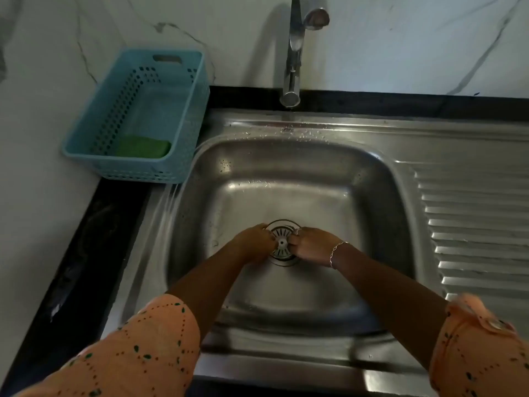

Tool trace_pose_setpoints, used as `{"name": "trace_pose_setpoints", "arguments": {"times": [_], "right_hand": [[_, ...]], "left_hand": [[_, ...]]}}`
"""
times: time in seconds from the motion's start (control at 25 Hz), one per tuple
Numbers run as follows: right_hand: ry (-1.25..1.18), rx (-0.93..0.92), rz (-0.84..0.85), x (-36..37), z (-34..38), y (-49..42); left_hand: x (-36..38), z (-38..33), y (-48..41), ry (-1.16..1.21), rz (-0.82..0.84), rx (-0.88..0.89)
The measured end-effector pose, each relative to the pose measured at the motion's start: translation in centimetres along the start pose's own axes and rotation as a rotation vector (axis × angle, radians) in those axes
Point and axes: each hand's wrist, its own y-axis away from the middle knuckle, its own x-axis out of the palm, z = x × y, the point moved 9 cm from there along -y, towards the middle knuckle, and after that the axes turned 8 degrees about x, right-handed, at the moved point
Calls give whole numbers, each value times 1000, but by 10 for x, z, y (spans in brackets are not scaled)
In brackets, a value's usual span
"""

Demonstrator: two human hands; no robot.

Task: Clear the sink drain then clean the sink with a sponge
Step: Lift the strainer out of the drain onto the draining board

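Black table [94,239], marble wall [400,38], wet steel sink [286,179]. Green sponge [143,147] in blue basket [137,170], back-left on table. Grip closed both sides: left hand [253,245], right hand [310,246] curled on opposite edges of drain strainer [282,239], basin centre.

The steel sink [286,179], speckled with water drops, has a round slotted strainer [282,242] in the drain at the middle of its floor. A green sponge [142,147] lies flat in a blue basket [137,170] to its left.
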Motion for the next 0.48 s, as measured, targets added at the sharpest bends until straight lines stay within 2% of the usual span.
{"name": "trace_pose_setpoints", "arguments": {"times": [0.12, 0.16, 0.24, 0.4, 0.48], "right_hand": [[9, -13, -26, 0, 2, 0], [18, 1, 31, 7, 3, -2], [64, -85, -13, 15, 8, -4], [33, 51, -66, 1, 1, -2], [-42, 46, -127, 3, 4, -4]], "left_hand": [[8, -3, -3, -12, 28, 30], [10, -7, -4, -29, 10, 60], [13, -9, -6, -37, 9, 92], [14, -11, -13, -33, -27, 110], [14, -13, -16, -3, -38, 125]]}}
